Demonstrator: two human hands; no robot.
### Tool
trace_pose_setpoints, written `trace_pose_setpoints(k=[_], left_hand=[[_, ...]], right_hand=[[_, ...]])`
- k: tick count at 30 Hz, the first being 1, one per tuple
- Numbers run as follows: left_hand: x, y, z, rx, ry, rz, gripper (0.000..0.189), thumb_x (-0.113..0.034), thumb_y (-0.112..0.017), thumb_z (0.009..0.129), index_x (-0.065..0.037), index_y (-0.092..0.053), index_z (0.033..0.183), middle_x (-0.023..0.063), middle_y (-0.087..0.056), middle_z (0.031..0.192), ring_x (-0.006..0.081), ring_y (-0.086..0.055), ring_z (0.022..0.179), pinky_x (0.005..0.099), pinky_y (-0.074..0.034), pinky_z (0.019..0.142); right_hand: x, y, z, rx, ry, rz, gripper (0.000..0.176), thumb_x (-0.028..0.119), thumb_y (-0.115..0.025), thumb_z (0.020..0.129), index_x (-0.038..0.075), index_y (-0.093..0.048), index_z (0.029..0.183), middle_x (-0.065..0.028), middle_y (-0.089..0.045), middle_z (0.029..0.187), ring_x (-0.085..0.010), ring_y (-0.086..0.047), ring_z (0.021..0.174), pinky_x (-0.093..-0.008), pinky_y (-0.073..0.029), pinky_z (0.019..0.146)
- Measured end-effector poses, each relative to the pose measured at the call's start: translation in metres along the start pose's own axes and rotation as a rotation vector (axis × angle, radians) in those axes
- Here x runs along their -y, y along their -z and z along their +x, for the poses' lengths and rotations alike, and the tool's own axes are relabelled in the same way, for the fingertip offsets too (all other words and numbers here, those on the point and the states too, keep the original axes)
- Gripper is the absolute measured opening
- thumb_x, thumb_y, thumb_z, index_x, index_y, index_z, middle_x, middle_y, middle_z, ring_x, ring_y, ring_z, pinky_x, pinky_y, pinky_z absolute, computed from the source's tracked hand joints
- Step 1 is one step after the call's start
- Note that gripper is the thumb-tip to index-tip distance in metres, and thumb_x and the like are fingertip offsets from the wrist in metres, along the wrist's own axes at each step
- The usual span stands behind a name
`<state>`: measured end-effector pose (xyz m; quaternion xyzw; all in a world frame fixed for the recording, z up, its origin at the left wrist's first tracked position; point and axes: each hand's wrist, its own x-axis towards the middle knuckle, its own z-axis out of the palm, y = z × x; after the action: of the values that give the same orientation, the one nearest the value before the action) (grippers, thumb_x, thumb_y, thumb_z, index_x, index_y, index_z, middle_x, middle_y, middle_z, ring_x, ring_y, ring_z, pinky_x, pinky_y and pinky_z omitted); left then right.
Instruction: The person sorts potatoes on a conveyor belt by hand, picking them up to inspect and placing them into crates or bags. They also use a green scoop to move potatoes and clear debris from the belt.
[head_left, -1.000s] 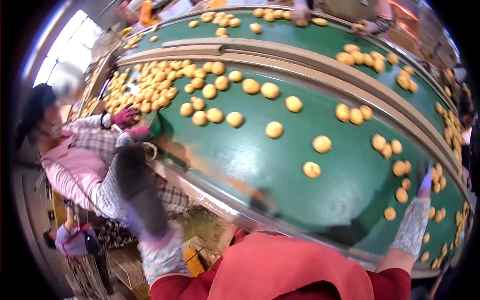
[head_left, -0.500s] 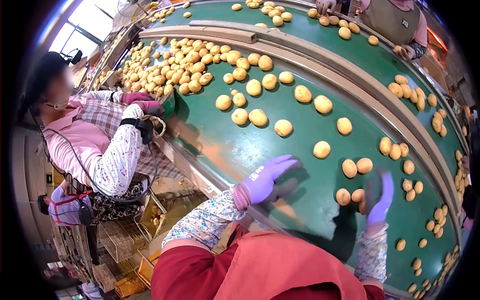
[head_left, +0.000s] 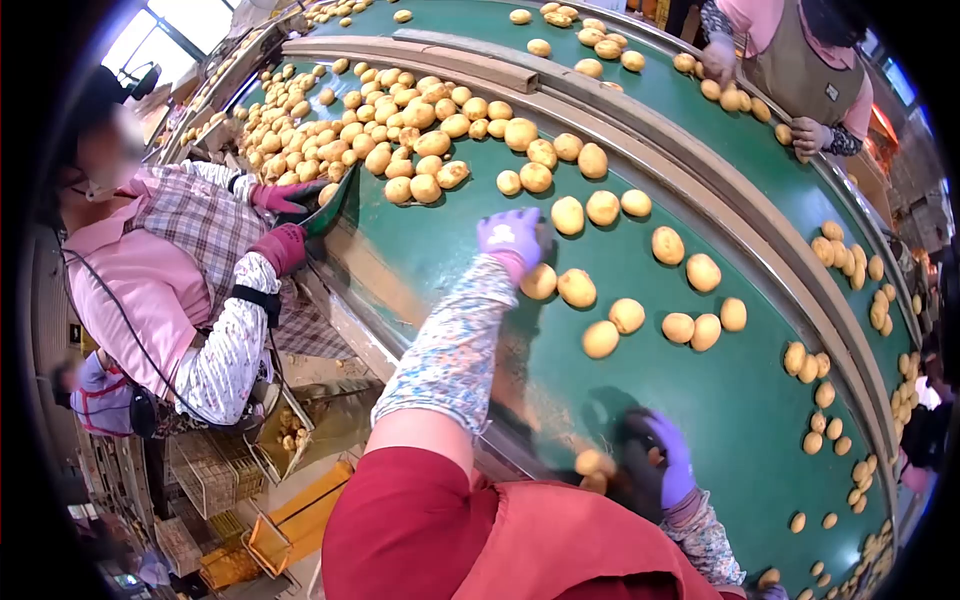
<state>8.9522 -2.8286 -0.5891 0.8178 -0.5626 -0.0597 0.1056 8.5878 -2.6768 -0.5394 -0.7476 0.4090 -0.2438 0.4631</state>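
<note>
My left hand, in a purple glove with a dark palm, reaches forward over the green belt. Its fingers curl downward, and whatever lies under them is hidden. A potato sits close beside its wrist, with another potato to the right. Low over the near side of the belt, my right hand is curled, its dark palm turned left. A bit of brown potato shows within its fingers. Two blurred potatoes are just left of that hand.
At left, a person in a plaid apron holds a green scoop-like tool by a potato heap. A wooden rail divides the belts. Across it another person's hands handle potatoes. A yellow crate stands below.
My left hand has swung forward to the potatoes and its fingers have curled. My right hand has come left and nearer my body, alongside two potatoes. Potatoes on the belt have shifted right.
</note>
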Motion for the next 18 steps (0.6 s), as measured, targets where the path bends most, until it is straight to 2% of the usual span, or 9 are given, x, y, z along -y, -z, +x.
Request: trace_pose_setpoints(k=[4,7,9,11,13,14,15,17,18], left_hand=[[-0.022,-0.003,-0.023,0.07,-0.28,0.074,0.03,-0.034,-0.065,0.084,-0.016,-0.064,0.108,0.0085,-0.071,0.1,0.0315,-0.066,0.094,0.049,-0.044,0.086],[-0.018,-0.015,-0.048,0.056,-0.492,-0.293,0.024,-0.027,-0.067,0.083,-0.014,-0.066,0.102,0.0091,-0.07,0.089,0.0316,-0.066,0.089,0.0454,-0.046,0.079],[-0.037,-0.003,-0.075,-0.037,-0.573,-0.461,0.02,-0.023,-0.067,0.084,-0.013,-0.067,0.101,0.0093,-0.069,0.083,0.0323,-0.065,0.087,0.0473,-0.047,0.08],[-0.051,0.012,-0.095,0.094,-0.653,-0.547,0.023,-0.021,-0.063,0.088,-0.012,-0.066,0.109,0.0096,-0.068,0.086,0.0326,-0.064,0.088,0.0479,-0.047,0.085],[-0.048,0.0,-0.105,-0.042,-0.792,-0.545,0.029,-0.021,-0.061,0.091,-0.01,-0.063,0.117,0.0098,-0.068,0.091,0.0322,-0.064,0.089,0.046,-0.048,0.089],[-0.038,0.0,-0.101,0.214,-0.724,-0.509,0.039,-0.022,-0.063,0.09,-0.007,-0.059,0.126,0.013,-0.065,0.106,0.0344,-0.062,0.098,0.046,-0.047,0.094],[-0.027,0.004,-0.098,0.194,-0.698,-0.587,0.042,-0.021,-0.064,0.09,-0.006,-0.057,0.129,0.0147,-0.064,0.111,0.0355,-0.061,0.102,0.0467,-0.046,0.096],[-0.008,0.008,-0.097,0.168,-0.651,-0.748,0.048,-0.021,-0.066,0.089,-0.006,-0.054,0.134,0.0181,-0.06,0.122,0.0376,-0.059,0.11,0.048,-0.045,0.1],[0.004,-0.003,-0.103,0.179,-0.647,-0.795,0.055,-0.021,-0.067,0.09,-0.007,-0.049,0.141,0.0219,-0.053,0.136,0.0399,-0.052,0.125,0.048,-0.042,0.107]], right_hand=[[-0.012,0.005,0.039,-0.129,-0.256,0.156,0.031,0.01,-0.056,0.1,0.0,-0.059,0.129,-0.0059,-0.063,0.121,-0.014,-0.061,0.102,-0.0299,-0.051,0.087],[0.01,-0.006,0.07,-0.208,-0.374,0.458,0.037,0.019,-0.054,0.103,0.0,-0.054,0.135,-0.0064,-0.062,0.123,-0.0144,-0.06,0.105,-0.03,-0.05,0.09],[-0.006,-0.03,0.077,-0.209,-0.23,0.448,0.029,0.013,-0.055,0.099,-0.002,-0.057,0.124,-0.01,-0.06,0.127,-0.0184,-0.057,0.106,-0.0343,-0.049,0.089],[0.0,-0.052,0.089,-0.1,-0.157,0.422,0.033,0.015,-0.053,0.101,-0.002,-0.054,0.129,-0.0102,-0.057,0.128,-0.0178,-0.055,0.109,-0.0336,-0.048,0.092],[0.018,-0.073,0.107,0.013,-0.174,0.532,0.039,0.016,-0.05,0.104,-0.002,-0.048,0.139,-0.0126,-0.055,0.13,-0.0186,-0.055,0.115,-0.0323,-0.046,0.096],[0.028,-0.081,0.109,0.034,-0.248,0.605,0.038,0.015,-0.055,0.102,-0.002,-0.051,0.136,-0.0129,-0.057,0.125,-0.0193,-0.055,0.113,-0.0331,-0.046,0.096],[0.035,-0.085,0.109,0.056,-0.321,0.675,0.038,0.015,-0.059,0.099,-0.003,-0.054,0.132,-0.0133,-0.059,0.121,-0.02,-0.055,0.112,-0.0339,-0.046,0.096],[0.012,-0.089,0.109,0.197,-0.244,-0.052,0.042,0.019,-0.068,0.089,-0.002,-0.058,0.125,-0.0196,-0.063,0.119,-0.0321,-0.061,0.104,-0.0391,-0.049,0.09],[-0.012,-0.105,0.094,-0.052,0.119,-0.403,0.044,0.021,-0.072,0.085,-0.002,-0.061,0.121,-0.0266,-0.062,0.12,-0.0436,-0.06,0.102,-0.0462,-0.05,0.087]])
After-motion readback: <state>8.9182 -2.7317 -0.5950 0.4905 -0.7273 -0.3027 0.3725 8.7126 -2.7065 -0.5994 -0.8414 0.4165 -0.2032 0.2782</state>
